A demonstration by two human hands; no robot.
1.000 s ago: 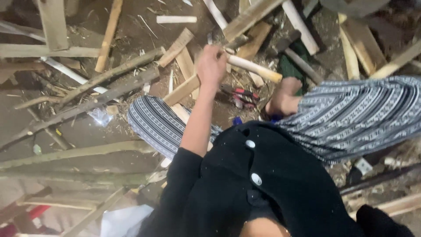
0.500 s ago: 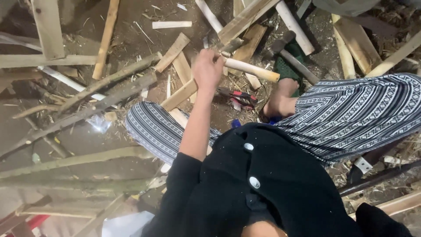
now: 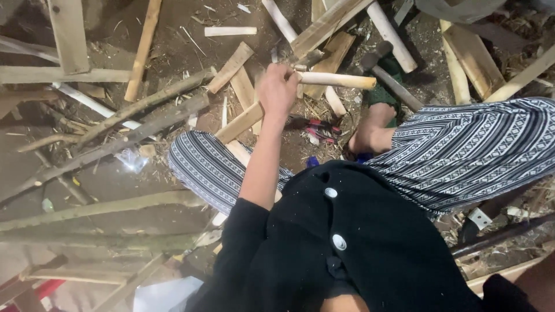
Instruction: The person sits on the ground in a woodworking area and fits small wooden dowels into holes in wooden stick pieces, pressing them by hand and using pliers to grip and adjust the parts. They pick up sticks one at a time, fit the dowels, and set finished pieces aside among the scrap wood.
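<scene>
Left hand point(image 3: 278, 88): we are seeing it reaching forward on a bare forearm, fingers clamping around the near end of the stick point(image 3: 335, 80).
Stick: pale, round, peeled; it is lying roughly level, pointing right from the fist, hanging above the ground rather than resting on it.
Right hand: we are not finding it anywhere in view, so we cannot tell whether it is open or closed.
Blade point(image 3: 306, 59): a dark piece is showing just above the fist, touching or nearly touching the stick; we cannot tell what it is or what is holding it.
Foot point(image 3: 373, 130): bare, sitting on the ground just right of the fist and below the stick's far end.
Trousers point(image 3: 480, 147): striped black and white, covering both knees; the arm is passing between them.
Top point(image 3: 341, 242): black, with pale round buttons, filling the lower middle.
Hammer point(image 3: 390, 78): dark head and handle lying on the ground, just right of the stick's tip.
Red tool point(image 3: 321, 130): red handles lying on the dirt between fist and foot.
Ground point(image 3: 115, 179): dirt, strewn with shavings.
Branches point(image 3: 139, 112): grey, rough, lying crossed at left.
Slats point(image 3: 234, 66): cut pale pieces scattering around the fist.
</scene>
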